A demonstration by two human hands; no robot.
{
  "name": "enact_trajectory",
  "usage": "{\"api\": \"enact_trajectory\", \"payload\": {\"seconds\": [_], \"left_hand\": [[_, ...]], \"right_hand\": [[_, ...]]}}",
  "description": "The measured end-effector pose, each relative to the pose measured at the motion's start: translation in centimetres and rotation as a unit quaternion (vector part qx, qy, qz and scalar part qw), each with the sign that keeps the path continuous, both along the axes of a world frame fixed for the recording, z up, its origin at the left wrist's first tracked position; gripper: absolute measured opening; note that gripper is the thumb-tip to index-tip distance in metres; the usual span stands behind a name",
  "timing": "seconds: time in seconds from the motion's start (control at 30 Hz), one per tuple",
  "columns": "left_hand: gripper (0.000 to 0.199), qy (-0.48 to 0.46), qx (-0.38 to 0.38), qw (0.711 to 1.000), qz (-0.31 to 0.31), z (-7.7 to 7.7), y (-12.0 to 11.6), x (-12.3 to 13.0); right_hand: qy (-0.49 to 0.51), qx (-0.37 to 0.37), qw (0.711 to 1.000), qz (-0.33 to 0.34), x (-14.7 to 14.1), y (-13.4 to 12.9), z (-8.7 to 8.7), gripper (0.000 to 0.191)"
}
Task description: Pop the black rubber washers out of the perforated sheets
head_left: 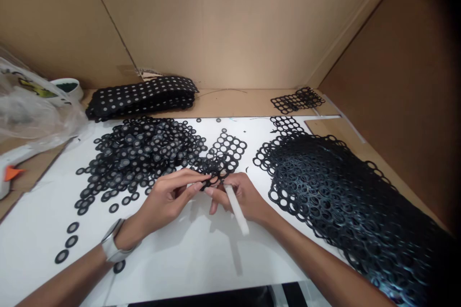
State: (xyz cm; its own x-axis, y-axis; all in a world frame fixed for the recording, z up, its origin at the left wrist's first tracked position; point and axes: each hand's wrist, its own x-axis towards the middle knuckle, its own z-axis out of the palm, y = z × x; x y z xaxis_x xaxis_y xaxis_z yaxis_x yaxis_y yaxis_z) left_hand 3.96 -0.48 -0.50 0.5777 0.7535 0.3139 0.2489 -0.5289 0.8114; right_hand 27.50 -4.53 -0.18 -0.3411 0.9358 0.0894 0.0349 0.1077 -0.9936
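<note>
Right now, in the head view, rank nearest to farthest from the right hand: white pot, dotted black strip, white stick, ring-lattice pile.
1. White stick: in the right hand.
2. Ring-lattice pile: to its right.
3. Dotted black strip: back left.
4. White pot: far left.

Black lattice of rings [232, 151], near end pinched, white rod [236, 210], slanted
</note>
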Motion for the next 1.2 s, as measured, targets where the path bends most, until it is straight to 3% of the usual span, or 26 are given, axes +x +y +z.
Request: {"api": "enact_trajectory", "payload": {"seconds": [0.37,0.63,0.83,0.93,1.0,1.03,1.1,1.2], "left_hand": [[0.033,0.014,0.006,1.000,-0.014,-0.4,-0.4,-0.2],[0.024,0.014,0.032,0.999,0.007,-0.4,-0.7,0.2],[0.026,-0.002,-0.018,1.000,0.013,0.3,-1.3,1.3],[0.038,-0.034,-0.081,0.992,0.088,0.7,-0.1,0.8],[0.043,-0.075,-0.106,0.974,0.186,0.9,1.6,-0.6],[0.043,-0.087,-0.092,0.962,0.241,0.9,2.7,-1.6],[0.041,-0.041,0.008,0.941,0.336,0.9,4.8,-3.6],[0.035,0.043,0.116,0.927,0.354,0.8,6.8,-5.7]], "right_hand": [[0.012,-0.006,1.000,-0.015,-0.4,-0.2,-0.2,0.040],[-0.019,-0.033,0.999,-0.016,-0.3,-0.3,0.6,0.033],[-0.032,-0.037,0.998,-0.025,-0.4,-0.2,0.3,0.022],[-0.032,-0.053,0.997,-0.041,-0.5,-0.1,-0.2,0.015],[-0.034,-0.091,0.994,-0.057,-0.5,0.0,-0.6,0.010],[-0.034,-0.109,0.992,-0.062,-0.4,0.0,-0.7,0.009],[-0.035,-0.121,0.990,-0.064,-0.3,0.0,-0.9,0.010],[-0.021,-0.092,0.995,-0.041,-0.1,-0.3,-0.7,0.007]]}}
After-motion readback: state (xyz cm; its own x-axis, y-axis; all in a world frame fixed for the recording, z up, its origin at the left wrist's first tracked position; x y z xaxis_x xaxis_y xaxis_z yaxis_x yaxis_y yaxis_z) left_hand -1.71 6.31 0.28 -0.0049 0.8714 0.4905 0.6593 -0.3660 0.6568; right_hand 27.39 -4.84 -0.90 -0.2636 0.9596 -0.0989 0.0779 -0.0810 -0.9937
